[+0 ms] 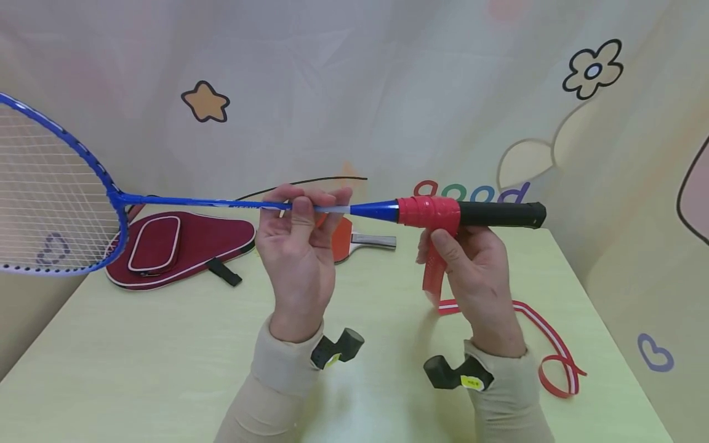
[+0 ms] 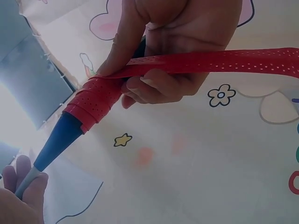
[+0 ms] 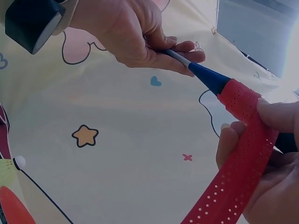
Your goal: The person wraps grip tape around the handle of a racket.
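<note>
Currently holding blue racket (image 1: 221, 202) nearly level above the table (image 1: 365, 369), head out past the left edge and cropped by the head view, butt end toward the back right corner. Pinching the thin shaft between thumb and fingers of left hand (image 1: 299, 246), just short of the blue cone (image 1: 373, 211). Pinching red tape (image 1: 429, 211) at the handle between thumb and fingers of right hand (image 1: 473, 258), well apart from the left. Wound in overlapping turns round the handle right next to the cone, then hanging down past the right thumb; dotted with small holes in both wrist views. Past the turns, toward the butt: bare black handle (image 1: 504, 214). Near the table's back left corner: maroon case (image 1: 210, 237) with white piping and black strap (image 1: 224, 272). Toward the back edge, partly behind left hand: orange paddle (image 1: 341, 239), grey handle toward the right edge. Near the right edge: red strip (image 1: 554, 336) with white centre line, partly behind right hand, looped toward the front right corner. Cannot tell about any join between strip and hanging tape. On both cuffs: black wrist cameras (image 1: 350, 344). Beyond the back edge: pale curtain (image 1: 354, 111) with printed star and flower.
</note>
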A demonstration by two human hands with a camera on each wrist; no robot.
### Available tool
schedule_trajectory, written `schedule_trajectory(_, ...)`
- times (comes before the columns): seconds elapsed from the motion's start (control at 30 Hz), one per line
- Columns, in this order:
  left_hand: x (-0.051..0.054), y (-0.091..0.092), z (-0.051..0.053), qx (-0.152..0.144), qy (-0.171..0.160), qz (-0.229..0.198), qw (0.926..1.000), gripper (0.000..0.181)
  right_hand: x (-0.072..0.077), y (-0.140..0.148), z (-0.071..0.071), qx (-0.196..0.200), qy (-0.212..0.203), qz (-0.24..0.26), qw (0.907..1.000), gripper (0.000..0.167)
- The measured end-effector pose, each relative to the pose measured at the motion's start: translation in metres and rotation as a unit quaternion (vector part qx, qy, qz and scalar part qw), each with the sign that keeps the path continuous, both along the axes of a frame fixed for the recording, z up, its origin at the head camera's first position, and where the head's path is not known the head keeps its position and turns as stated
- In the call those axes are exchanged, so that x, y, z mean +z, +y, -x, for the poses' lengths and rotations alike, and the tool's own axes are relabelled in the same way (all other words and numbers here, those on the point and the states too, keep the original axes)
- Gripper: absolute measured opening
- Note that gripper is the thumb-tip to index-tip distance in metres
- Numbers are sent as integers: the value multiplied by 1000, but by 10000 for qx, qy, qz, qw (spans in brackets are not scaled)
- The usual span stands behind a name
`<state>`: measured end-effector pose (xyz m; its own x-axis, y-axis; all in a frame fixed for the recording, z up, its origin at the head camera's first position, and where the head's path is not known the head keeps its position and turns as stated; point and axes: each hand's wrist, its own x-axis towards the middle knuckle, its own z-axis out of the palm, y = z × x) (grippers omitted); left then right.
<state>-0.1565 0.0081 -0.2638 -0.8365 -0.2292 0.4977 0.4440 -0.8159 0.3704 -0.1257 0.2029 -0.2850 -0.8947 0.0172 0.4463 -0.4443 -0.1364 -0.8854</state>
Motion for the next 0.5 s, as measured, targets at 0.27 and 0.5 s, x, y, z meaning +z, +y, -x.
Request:
schedule_trajectory(0.27, -1, 1, 1, -109, -29, -70, 9999, 6, -3, -3, 3, -140, 212, 652, 9975, 34)
schedule_trajectory(0.5, 0, 2, -1, -109, -29, -75, 9999, 5, -7, -7, 3, -739, 449, 508, 9950, 27)
